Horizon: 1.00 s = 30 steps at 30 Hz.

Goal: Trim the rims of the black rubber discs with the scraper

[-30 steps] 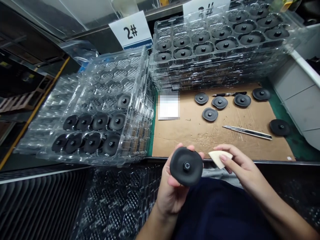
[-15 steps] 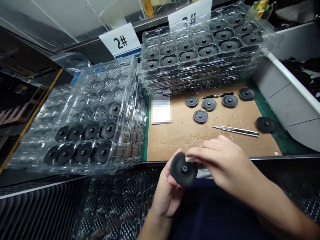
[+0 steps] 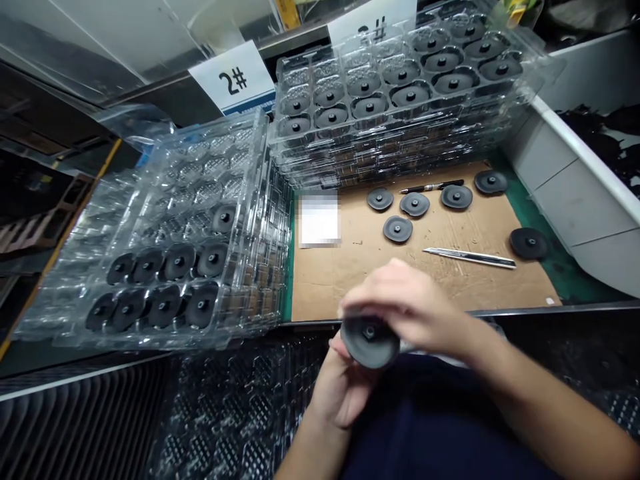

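My left hand (image 3: 345, 383) grips a round black rubber disc (image 3: 371, 343) from below, near my lap. The disc has a wavy rim and a short hub in its middle, and its face is turned up towards me. Over the disc's far edge lies my right hand (image 3: 405, 303), its fingers closed and slightly blurred by motion. A small off-white piece showed in its fingertips a moment ago; now the fingers mostly hide it. Several similar discs (image 3: 398, 229) lie on the cardboard sheet (image 3: 350, 280) beyond my hands, along with a cutter knife (image 3: 470, 258) and a pen (image 3: 433, 187).
A stack of clear plastic trays (image 3: 195, 173) stands on the left, its front pockets filled with discs. Another tray stack (image 3: 350, 143) with discs stands at the back. A white bin wall (image 3: 575, 173) bounds the right. Numbered paper signs (image 3: 235, 79) lean behind.
My right hand has moved left across the disc's far edge, covering the small off-white piece. The disc has tilted a little in my left hand. The view has shifted slightly.
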{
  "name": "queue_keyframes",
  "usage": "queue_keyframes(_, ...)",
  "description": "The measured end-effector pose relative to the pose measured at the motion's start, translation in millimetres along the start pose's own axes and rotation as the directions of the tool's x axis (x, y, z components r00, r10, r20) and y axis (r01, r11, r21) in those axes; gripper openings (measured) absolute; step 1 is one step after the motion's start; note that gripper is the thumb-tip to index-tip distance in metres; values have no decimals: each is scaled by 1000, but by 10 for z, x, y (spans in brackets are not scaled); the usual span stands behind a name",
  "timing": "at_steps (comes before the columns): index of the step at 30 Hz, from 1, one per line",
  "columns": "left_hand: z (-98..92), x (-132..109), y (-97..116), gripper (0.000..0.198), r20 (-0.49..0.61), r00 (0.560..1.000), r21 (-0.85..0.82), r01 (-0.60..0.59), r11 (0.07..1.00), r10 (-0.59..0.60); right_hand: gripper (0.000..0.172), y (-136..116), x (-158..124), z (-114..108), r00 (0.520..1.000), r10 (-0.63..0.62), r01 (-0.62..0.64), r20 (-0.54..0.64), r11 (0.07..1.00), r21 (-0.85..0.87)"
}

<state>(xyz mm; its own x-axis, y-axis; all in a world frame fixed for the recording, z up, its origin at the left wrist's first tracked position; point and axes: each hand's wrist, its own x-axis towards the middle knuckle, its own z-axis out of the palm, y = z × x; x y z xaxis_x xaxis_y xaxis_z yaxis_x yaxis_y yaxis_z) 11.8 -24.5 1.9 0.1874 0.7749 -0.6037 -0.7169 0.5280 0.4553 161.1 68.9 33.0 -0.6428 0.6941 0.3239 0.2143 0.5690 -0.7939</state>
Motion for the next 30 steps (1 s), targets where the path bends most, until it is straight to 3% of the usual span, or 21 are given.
queue_keyframes(1, -7, -1, 13, 58, 27, 1000, -39, 0, 999, 1, 22, 119, -42, 14, 991, 135, -134, -21, 991, 8)
queue_keyframes(3, -26, -9, 51, 56, 104, 995, -131, 12, 991, 2, 20, 378, -197, 78, 918, 391, -393, -65, 920, -10)
queue_keyframes(4, -39, -13, 71, 54, 144, 990, -170, 25, 985, 0, 21, 499, -303, 131, 883, 463, -465, -75, 885, -13)
queue_keyframes(8, -90, -24, 115, 49, 222, 975, -229, 78, 970, -26, 22, 774, -715, 345, 853, 520, -521, -42, 854, -6)
queue_keyframes(12, -59, -26, 104, 53, 212, 976, -212, 90, 973, -44, 24, 552, -698, 241, 813, 564, -569, -144, 822, 1)
queue_keyframes(14, -23, -20, 94, 55, 194, 980, -175, 85, 981, -50, 24, 293, -513, 125, 827, 515, -531, -227, 848, -10)
queue_keyframes(16, -1, -10, 87, 54, 173, 984, -131, 71, 989, -48, 25, 39, -299, 57, 925, 299, -320, -232, 945, -58)
queue_keyframes(17, -1, -3, 85, 52, 164, 985, -112, 66, 992, -47, 25, -58, -205, 48, 973, 147, -164, -177, 983, -85)
queue_keyframes(19, -26, 9, 84, 45, 145, 989, -89, 50, 995, -36, 24, -167, -70, 58, 999, -33, 28, -43, 994, -104)
queue_keyframes(23, -102, 21, 76, 46, 133, 991, -72, 27, 997, -17, 23, -183, 4, 93, 986, 128, -104, 108, 973, -208)
queue_keyframes(27, -104, 26, 98, 42, 153, 988, -65, -1, 998, 11, 21, -230, -7, 110, 1000, 5, -1, 30, 991, -134)
queue_keyframes(30, -72, 31, 146, 56, 94, 994, -39, -56, 998, 60, 22, -299, -8, 82, 985, 167, -172, -39, 966, -195)
